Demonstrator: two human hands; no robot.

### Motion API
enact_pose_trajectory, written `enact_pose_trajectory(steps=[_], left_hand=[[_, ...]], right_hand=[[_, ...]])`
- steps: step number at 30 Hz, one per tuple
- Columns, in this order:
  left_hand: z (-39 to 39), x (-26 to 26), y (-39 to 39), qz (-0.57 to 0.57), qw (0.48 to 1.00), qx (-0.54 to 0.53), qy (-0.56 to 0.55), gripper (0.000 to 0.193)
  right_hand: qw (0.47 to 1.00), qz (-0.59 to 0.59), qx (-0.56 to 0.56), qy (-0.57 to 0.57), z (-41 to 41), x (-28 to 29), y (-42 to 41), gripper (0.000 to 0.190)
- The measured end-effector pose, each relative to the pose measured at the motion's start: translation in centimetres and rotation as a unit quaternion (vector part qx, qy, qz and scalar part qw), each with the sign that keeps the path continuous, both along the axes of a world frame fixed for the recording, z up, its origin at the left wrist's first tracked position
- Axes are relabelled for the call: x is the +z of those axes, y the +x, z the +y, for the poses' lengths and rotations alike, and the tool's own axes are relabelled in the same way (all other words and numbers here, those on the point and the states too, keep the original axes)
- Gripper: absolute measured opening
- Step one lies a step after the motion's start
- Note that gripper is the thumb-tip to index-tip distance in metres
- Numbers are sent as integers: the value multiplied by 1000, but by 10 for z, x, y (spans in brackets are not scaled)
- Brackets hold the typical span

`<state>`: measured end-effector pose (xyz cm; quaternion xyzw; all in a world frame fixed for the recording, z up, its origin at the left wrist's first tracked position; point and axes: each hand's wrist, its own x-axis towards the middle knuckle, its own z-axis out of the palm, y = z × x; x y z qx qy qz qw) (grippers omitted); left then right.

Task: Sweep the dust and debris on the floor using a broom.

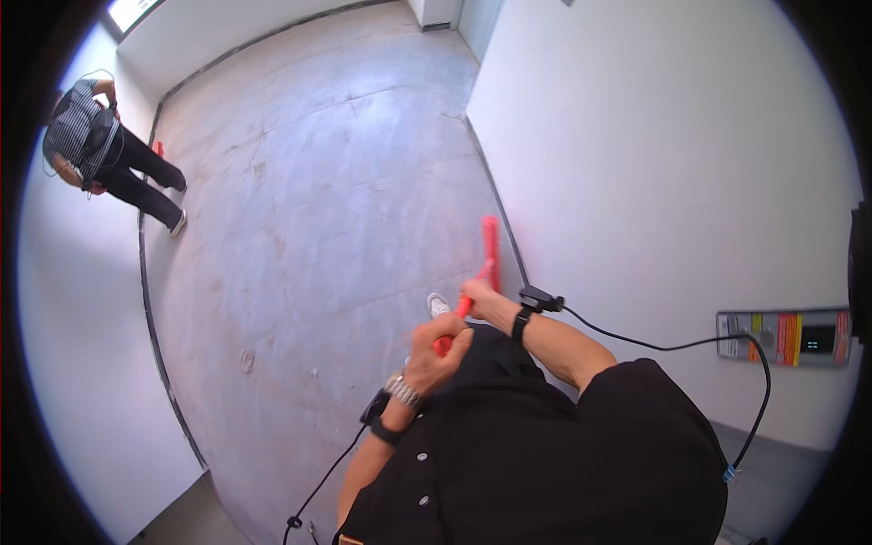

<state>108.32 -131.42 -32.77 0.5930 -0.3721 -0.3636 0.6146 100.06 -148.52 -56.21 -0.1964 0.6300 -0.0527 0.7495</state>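
Note:
I hold a red broom (492, 248) by its handle with both hands. My left hand (436, 354), with a metal watch at the wrist, is wrapped around the handle's top end. Lower down the handle, my right hand (481, 301) grips it near the broom head. The head is slightly blurred and lies over the floor beside the base of the right wall; whether its bristles touch the floor I cannot tell. My white shoe (438, 304) shows just left of my hands.
Bare, stained concrete floor (327, 225) stretches between white walls. A person (95, 136) in a striped top stands by the left wall, near a red object (158, 148). A grey panel (783, 338) with labels is on the right wall. Black cables (654, 346) run from my wrists.

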Motion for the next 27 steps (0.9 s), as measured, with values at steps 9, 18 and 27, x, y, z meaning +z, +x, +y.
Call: enact_pose_trajectory(steps=[9,18,27], left_hand=[[-44,-71,22,35,993,73,82,10],[4,-22,70,-41,947,282,150,14],[-28,31,83,-238,941,229,72,16]], right_hand=[[920,119,352,-125,-23,-102,30,11],[921,-41,388,6,109,-89,195,10],[942,-75,319,73,78,82,232,5]])
